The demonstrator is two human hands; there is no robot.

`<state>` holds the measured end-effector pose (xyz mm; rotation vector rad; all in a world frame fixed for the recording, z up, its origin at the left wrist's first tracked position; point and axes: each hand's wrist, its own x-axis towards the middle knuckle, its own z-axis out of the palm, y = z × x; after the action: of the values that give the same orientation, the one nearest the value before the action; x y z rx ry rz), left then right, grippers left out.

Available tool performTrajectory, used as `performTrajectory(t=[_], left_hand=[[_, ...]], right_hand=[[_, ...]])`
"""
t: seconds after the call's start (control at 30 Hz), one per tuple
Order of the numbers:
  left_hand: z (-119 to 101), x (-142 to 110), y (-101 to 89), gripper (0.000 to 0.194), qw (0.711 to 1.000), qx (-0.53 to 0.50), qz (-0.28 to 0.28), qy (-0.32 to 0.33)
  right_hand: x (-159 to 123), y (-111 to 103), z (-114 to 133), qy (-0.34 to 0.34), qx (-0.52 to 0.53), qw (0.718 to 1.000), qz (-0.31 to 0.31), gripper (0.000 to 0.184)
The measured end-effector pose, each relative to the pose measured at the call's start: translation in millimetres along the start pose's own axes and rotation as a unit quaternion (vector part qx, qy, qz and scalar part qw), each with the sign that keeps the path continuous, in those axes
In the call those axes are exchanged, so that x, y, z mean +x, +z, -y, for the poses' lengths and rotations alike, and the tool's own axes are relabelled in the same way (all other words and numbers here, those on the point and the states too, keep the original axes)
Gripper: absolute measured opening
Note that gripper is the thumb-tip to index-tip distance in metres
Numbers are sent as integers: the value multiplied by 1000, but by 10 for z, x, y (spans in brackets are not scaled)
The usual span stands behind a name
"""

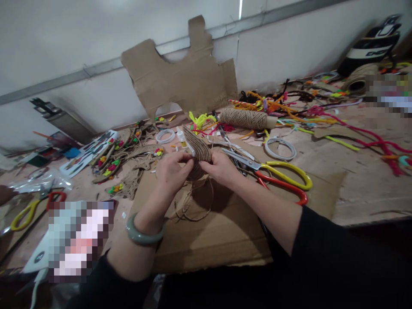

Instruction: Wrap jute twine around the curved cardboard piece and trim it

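Between my two hands is a pointed, leaf-like piece wrapped in rows of brown twine, with a white edge along its left side. My left hand pinches its lower left edge. My right hand grips the lower right side, thumb pressed on the front. Loose twine hangs in loops below the piece, over a sheet of cardboard. Scissors with one yellow and one red handle lie right beside my right wrist. What the fingertips do behind the piece is hidden.
A cut cardboard sheet leans on the wall. Behind my hands lie a twine spool, tape rolls and tangled coloured cords. Twine pieces with bright knots, a second pair of scissors and another person's hand are at left.
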<state>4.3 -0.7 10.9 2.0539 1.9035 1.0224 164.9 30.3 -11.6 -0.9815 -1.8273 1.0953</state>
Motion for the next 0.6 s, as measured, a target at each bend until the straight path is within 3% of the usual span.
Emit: performTrajectory(t=[0.6], left_hand=[[-43, -9, 3, 15, 999, 11, -20, -26]], right_hand=[[-4, 9, 26, -5, -11, 1000, 9, 15]])
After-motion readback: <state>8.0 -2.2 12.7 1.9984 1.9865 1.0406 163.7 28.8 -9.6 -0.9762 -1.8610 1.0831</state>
